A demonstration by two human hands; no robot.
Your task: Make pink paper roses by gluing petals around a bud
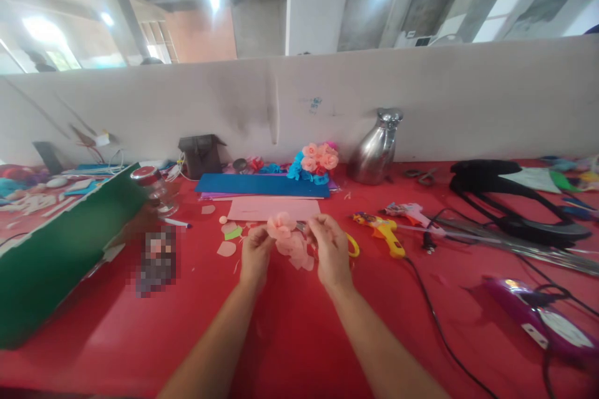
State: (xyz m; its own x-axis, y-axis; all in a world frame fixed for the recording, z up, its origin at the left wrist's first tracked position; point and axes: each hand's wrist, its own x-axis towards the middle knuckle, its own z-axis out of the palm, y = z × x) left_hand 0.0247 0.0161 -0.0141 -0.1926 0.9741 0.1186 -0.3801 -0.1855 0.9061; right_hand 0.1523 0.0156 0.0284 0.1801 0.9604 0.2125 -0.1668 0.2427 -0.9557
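A pale pink craft flower [281, 225] with layered petals is pinched between the thumb and fingers of my left hand [256, 255]. My right hand [331, 250], fingers drawn together, is just right of the flower; what is in its pinch is too small to make out. Loose pink petals [297, 250] lie on the table between and below the hands. More cut petals [227, 249] and a green leaf-like piece [233, 233] are left of my left hand. A yellow scissors handle [353, 246] shows past my right hand.
A yellow glue gun [386, 234] and a pink one [414, 215] lie right, their cords trailing. Behind are pink sheet [276, 209], blue sheet [262, 185], finished flowers [321, 158] and a steel jug [377, 149]. A green board [70, 249] stands left; a purple device [538, 315] sits right.
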